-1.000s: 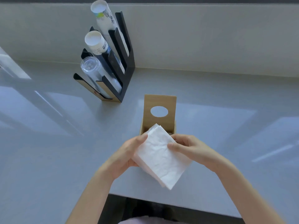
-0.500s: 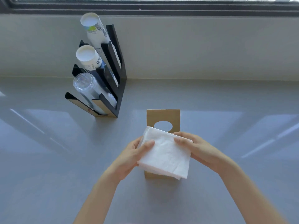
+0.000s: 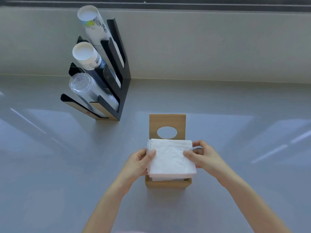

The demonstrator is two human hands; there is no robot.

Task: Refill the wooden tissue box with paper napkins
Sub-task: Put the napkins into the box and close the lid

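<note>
A square wooden tissue box (image 3: 168, 183) stands on the grey counter in front of me. Its lid (image 3: 167, 122), with an oval hole, is flipped up at the back. A flat stack of white paper napkins (image 3: 170, 158) sits squared over the box's open top, its lower layers just inside the rim. My left hand (image 3: 139, 163) grips the stack's left edge, thumb on top. My right hand (image 3: 206, 157) holds the right edge the same way. Most of the box's inside is hidden by the napkins.
A black cup dispenser rack (image 3: 117, 84) stands at the back left with two tubes of paper cups (image 3: 87, 56) and one of clear plastic cups (image 3: 84, 88). A pale wall (image 3: 218, 47) runs behind the grey counter (image 3: 50, 165).
The napkin stack has turned from tilted to square with the box and come down onto its open top. Both hands moved with it, still gripping its sides.
</note>
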